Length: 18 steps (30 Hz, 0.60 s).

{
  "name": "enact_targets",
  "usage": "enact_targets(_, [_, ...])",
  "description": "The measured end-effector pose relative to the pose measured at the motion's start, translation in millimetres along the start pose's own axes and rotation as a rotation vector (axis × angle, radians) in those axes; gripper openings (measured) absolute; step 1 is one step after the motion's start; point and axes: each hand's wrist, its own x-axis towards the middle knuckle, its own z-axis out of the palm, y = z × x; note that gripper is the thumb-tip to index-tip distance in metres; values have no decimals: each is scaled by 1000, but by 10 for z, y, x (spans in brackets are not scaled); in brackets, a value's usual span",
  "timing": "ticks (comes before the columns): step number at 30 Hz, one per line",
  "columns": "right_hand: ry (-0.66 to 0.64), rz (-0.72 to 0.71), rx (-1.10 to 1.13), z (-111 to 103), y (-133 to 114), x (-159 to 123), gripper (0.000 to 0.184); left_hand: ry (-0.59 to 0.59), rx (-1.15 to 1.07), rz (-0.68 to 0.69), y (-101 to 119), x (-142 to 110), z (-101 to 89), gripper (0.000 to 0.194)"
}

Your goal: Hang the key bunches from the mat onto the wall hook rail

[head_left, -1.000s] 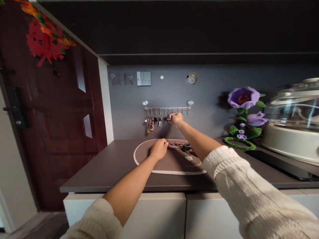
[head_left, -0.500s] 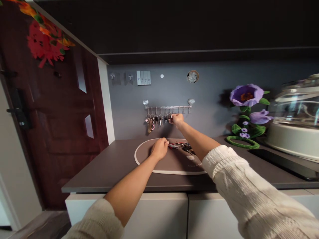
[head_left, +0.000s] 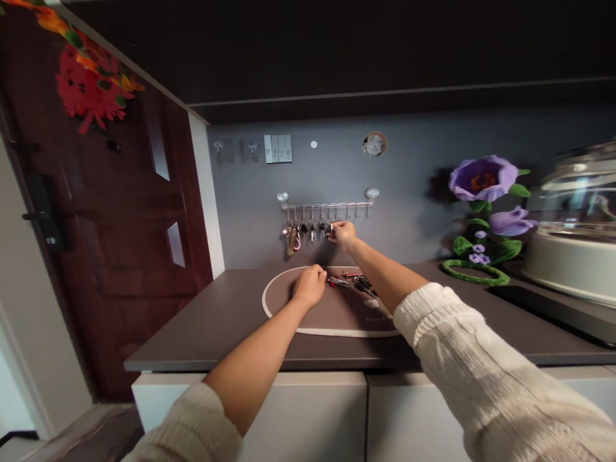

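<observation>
A chrome hook rail (head_left: pixel 327 205) is fixed to the grey wall, with several small keys (head_left: pixel 308 230) hanging in a row beneath it. The right hand (head_left: pixel 344 233) reaches just under the rail, fingers pinched on one hanging key. Below the rail, the left hand (head_left: pixel 310 284) rests loosely curled on an oval mat (head_left: pixel 308 321), touching a key bunch (head_left: pixel 351 281) lying there.

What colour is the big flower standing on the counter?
Purple, with an orange centre and green leaves; the flower shows in the head view.
</observation>
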Motion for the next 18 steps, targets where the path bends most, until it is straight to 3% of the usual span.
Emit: enact_targets(18, [-133, 46, -65, -249, 18, -177, 12, 10, -17, 32, -62, 19, 34, 21])
